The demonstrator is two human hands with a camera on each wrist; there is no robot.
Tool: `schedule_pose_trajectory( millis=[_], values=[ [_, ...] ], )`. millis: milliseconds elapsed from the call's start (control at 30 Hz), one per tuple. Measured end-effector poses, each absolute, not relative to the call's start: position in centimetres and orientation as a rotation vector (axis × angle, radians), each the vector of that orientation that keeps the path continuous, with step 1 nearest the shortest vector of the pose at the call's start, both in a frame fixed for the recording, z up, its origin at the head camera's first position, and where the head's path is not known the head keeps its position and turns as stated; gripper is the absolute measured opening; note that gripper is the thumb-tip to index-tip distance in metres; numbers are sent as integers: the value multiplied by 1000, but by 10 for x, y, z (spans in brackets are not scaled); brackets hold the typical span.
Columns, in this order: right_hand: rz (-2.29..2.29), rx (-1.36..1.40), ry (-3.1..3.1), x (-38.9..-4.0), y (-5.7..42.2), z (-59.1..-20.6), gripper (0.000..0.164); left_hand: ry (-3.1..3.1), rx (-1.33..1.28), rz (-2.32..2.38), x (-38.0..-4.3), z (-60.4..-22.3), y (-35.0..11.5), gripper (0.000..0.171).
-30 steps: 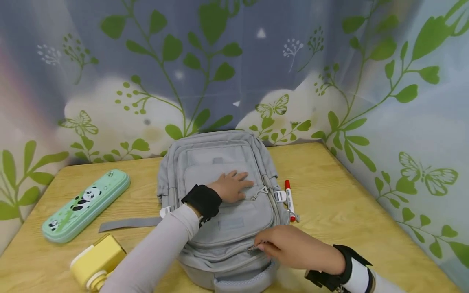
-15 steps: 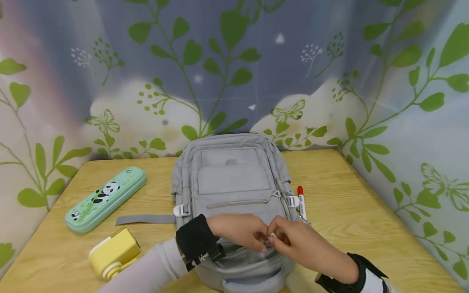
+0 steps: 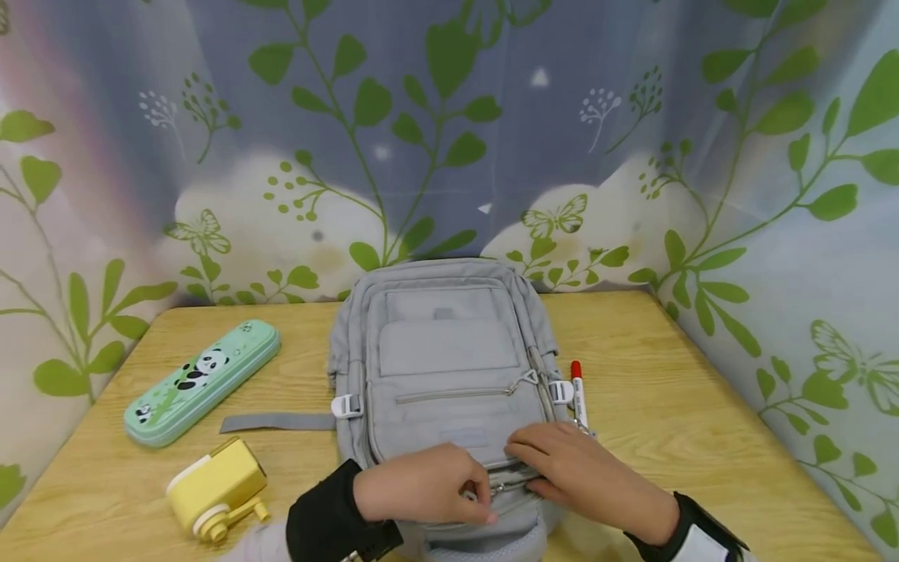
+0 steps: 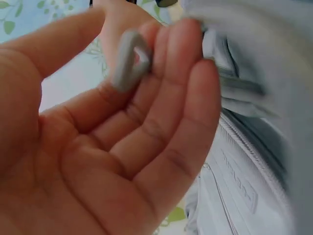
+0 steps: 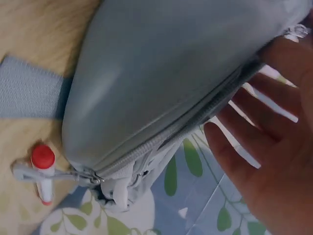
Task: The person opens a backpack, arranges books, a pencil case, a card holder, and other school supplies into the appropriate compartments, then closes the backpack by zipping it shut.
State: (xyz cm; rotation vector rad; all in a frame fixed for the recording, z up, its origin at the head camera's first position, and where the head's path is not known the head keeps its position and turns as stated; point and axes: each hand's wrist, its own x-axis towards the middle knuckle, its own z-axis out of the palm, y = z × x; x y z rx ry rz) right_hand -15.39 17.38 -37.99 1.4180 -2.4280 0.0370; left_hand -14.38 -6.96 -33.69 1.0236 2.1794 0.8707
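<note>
The bag lies on the bench, its top end close to the bench's far edge, where the curtain rises just beyond. To the right of the bag, bench surface runs on past the marker, which sits just beside it, to a slanting side edge. Left of the bag, the strap sticks out flat; the case lies well apart, and the yellow device sits nearer the bag's bottom end.

Both hands are at the bag's bottom end, forearms coming in from either side. The left hand has its fingers curled around the pull, a grey loop. The right hand rests at the right side of the bag's lower edge, its fingers fairly straight and gripping nothing visible.

The hands hide part of the bag's bottom end, and both sleeves are cut off. Seen from the left wrist, the nearest part of the bag is a blur; from the right wrist, the right hand runs out of view, and whether its thumb touches the bag is hard to tell.
</note>
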Motion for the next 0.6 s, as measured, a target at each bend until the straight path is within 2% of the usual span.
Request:
schedule_pose_trajectory(
  millis=[267, 467, 600],
  values=[
    [-92, 1337, -2217, -153, 158, -396, 12, 2289, 911, 993, -135, -346, -87, 13],
    [-52, 1208, -2307, -147, 154, -396, 20, 2272, 811, 1068, -139, -342, -115, 11],
    [-2, 1189, -2332, -146, 155, -394, 23, 2337, 839, 1013, -140, -336, -141, 10]
  ],
)
